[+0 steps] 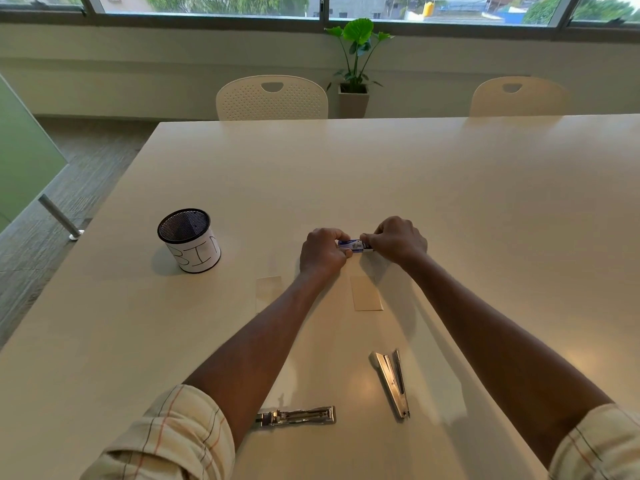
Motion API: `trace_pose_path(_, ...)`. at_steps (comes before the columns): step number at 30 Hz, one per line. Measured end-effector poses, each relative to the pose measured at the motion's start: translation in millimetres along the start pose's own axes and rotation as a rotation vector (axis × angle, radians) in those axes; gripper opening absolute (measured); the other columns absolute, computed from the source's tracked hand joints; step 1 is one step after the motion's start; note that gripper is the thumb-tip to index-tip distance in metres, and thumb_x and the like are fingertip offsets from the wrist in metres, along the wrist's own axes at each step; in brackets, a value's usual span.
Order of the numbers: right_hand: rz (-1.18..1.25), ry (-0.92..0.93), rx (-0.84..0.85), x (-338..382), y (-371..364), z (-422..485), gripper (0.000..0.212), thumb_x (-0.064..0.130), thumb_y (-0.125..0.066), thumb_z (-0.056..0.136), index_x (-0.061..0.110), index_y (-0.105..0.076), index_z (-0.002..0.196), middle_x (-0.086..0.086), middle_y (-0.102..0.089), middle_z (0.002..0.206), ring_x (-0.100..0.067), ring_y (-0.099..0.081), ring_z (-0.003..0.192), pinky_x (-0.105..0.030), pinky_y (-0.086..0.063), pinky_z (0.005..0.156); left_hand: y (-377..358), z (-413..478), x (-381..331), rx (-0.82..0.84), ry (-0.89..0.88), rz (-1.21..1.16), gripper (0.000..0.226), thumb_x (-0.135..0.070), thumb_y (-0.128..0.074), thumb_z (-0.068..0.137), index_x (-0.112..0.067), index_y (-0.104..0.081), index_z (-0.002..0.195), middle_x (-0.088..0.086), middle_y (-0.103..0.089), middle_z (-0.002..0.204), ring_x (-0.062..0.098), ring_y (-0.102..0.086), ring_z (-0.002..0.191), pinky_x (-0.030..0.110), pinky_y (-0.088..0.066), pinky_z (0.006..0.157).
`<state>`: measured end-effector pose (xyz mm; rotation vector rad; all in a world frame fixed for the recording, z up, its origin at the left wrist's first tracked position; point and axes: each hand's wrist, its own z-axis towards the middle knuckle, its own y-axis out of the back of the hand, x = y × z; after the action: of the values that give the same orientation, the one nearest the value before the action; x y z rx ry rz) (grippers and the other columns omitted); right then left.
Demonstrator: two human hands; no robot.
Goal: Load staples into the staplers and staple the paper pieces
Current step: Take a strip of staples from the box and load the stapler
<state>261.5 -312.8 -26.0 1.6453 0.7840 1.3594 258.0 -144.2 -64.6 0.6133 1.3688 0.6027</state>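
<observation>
Two staplers, one [296, 416] nearest and a second [393, 382] to its right, lie untouched on the desk [415, 168]. Farther out, left grip [323, 252] and right grip [394, 242] each pinch an end of the staple box [355, 245], just beyond a paper piece [366, 293]. Early stage, by my judgement: loading and stapling both remain.

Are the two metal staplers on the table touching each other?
Apart. The head view shows a stretch of bare table between the left stapler and the right stapler.

Left hand [323, 252] and right hand [398, 242] close together (both curled).
</observation>
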Motion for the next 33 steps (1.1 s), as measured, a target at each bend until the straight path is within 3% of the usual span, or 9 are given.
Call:
trace_pose_path(6,0.124,-0.053,0.000,-5,-6,3,0.026,0.043,-0.080,0.086,0.016,-0.078,0.084,-0.002,-0.076,0.086,-0.024,-0.070,0.082,-0.039,-0.052,0.064,1,-1,0,0.008,0.006,-0.006,0.033,-0.021,-0.089,0.082,-0.025,-0.083,0.114,0.007,-0.079,0.113,0.024,-0.072,0.100,0.039,-0.060,0.089)
trace_pose_path(9,0.479,-0.153,0.045,-12,-2,5,0.024,0.030,-0.082,0.089,0.007,-0.078,0.088,-0.011,-0.076,0.088,-0.023,-0.068,0.077,-0.040,-0.053,0.064,3,-1,0,0.011,0.008,-0.011,0.033,-0.021,-0.089,0.082,-0.025,-0.083,0.114,0.008,-0.079,0.112,0.025,-0.072,0.101,0.038,-0.060,0.089)
trace_pose_path(12,0.863,-0.290,0.112,-19,10,2,0.024,0.011,-0.079,0.091,-0.008,-0.075,0.104,-0.023,-0.077,0.097,-0.021,-0.068,0.071,-0.031,-0.053,0.060,3,-1,0,0.017,0.009,-0.006,0.033,-0.021,-0.090,0.081,-0.025,-0.083,0.114,0.007,-0.080,0.110,0.024,-0.072,0.100,0.038,-0.060,0.089)
trace_pose_path(17,1.106,-0.376,0.192,-31,16,0,0.015,-0.002,-0.067,0.091,-0.010,-0.070,0.103,-0.023,-0.071,0.092,-0.024,-0.072,0.072,-0.027,-0.060,0.060,4,-1,-1,0.025,0.017,-0.001,0.033,-0.022,-0.090,0.081,-0.025,-0.083,0.113,0.007,-0.080,0.109,0.024,-0.073,0.103,0.038,-0.060,0.091)
trace_pose_path(20,1.042,-0.384,0.230,-30,15,1,0.020,0.002,-0.059,0.094,-0.006,-0.069,0.109,-0.016,-0.067,0.086,-0.024,-0.069,0.069,-0.029,-0.055,0.054,5,-2,-1,0.026,0.014,-0.003,0.033,-0.022,-0.090,0.082,-0.024,-0.083,0.114,0.007,-0.081,0.109,0.024,-0.073,0.103,0.036,-0.059,0.090)
trace_pose_path(25,0.652,-0.271,0.170,-31,6,5,0.014,0.011,-0.083,0.086,0.001,-0.073,0.082,-0.010,-0.058,0.068,-0.016,-0.046,0.047,-0.024,-0.034,0.040,10,-3,-4,0.031,0.026,-0.001,0.033,-0.022,-0.089,0.083,-0.025,-0.083,0.115,0.003,-0.082,0.111,0.021,-0.073,0.103,0.035,-0.060,0.090)
trace_pose_path(30,0.621,-0.247,0.199,-30,2,6,0.036,0.021,-0.092,0.081,-0.009,-0.078,0.094,-0.008,-0.063,0.069,-0.014,-0.049,0.052,-0.025,-0.038,0.045,13,-4,-5,0.042,0.050,-0.023,0.033,-0.023,-0.088,0.082,-0.027,-0.083,0.114,0.001,-0.082,0.113,0.020,-0.074,0.102,0.037,-0.060,0.092)
trace_pose_path(33,0.623,-0.250,0.183,-27,1,5,0.036,0.021,-0.093,0.081,-0.009,-0.079,0.096,-0.009,-0.065,0.072,-0.013,-0.051,0.054,-0.025,-0.041,0.047,15,-5,-5,0.042,0.050,-0.025,0.032,-0.025,-0.088,0.082,-0.029,-0.084,0.114,0.000,-0.082,0.110,0.019,-0.074,0.100,0.037,-0.061,0.091)
